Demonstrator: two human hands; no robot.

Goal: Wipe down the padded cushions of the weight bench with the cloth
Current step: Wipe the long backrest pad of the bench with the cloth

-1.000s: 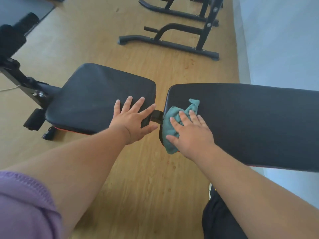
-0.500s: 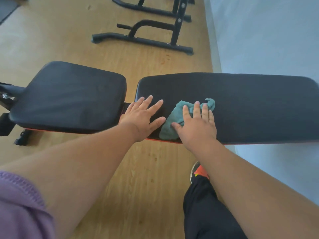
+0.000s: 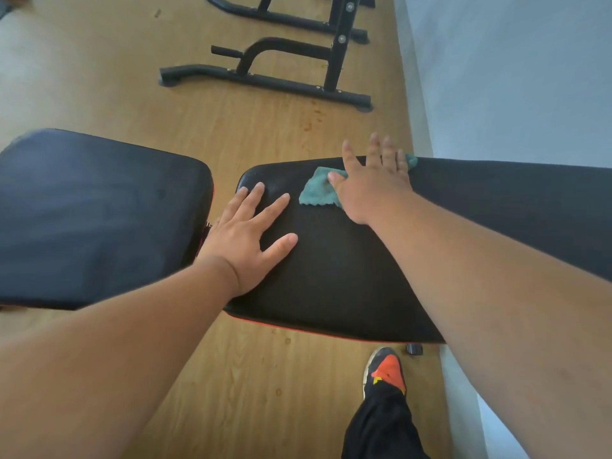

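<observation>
The weight bench has two black padded cushions: a seat cushion (image 3: 96, 213) on the left and a long back cushion (image 3: 347, 276) on the right, with a narrow gap between them. A teal cloth (image 3: 318, 190) lies near the far edge of the back cushion. My right hand (image 3: 371, 180) presses flat on the cloth, fingers spread and reaching past the far edge. My left hand (image 3: 246, 240) rests flat on the near left end of the back cushion, fingers apart, holding nothing.
A black metal rack base (image 3: 265, 74) stands on the wooden floor beyond the bench. A pale wall (image 3: 513, 77) runs along the right. My foot in a black and orange shoe (image 3: 385, 371) stands below the back cushion's near edge.
My right hand has pushed the cloth from the near edge of the back cushion to its far edge. My left hand has moved from the gap onto the back cushion.
</observation>
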